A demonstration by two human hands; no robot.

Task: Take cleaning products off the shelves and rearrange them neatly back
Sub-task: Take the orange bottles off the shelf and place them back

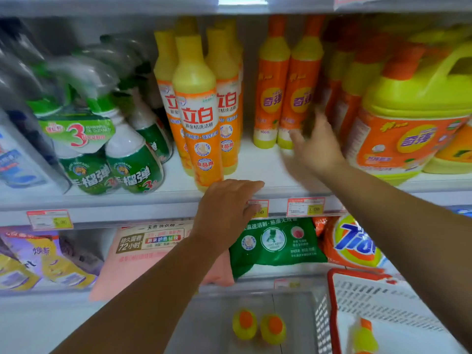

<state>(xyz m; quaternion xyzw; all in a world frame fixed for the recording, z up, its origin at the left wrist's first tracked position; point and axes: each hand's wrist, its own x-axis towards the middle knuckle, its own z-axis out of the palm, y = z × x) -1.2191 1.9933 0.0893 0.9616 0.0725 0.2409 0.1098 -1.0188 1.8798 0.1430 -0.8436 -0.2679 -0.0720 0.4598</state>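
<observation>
Two orange-and-yellow dish-soap bottles (286, 85) stand side by side on the white shelf (255, 162). My right hand (315, 144), blurred, reaches in beside the right-hand bottle with fingers extended, touching its lower side. A cluster of yellow-topped orange bottles (198, 111) stands to the left. My left hand (227, 208) rests flat on the shelf's front edge, fingers straight, holding nothing. Two more bottles with orange caps (259, 328) stand on the floor below.
Green spray bottles (112, 154) fill the shelf's left; a big yellow jug (413, 118) stands at right. Detergent bags, pink (143, 251), green (275, 244) and orange (355, 244), lie on the lower shelf. A red-rimmed white basket (383, 302) holding one bottle sits at bottom right.
</observation>
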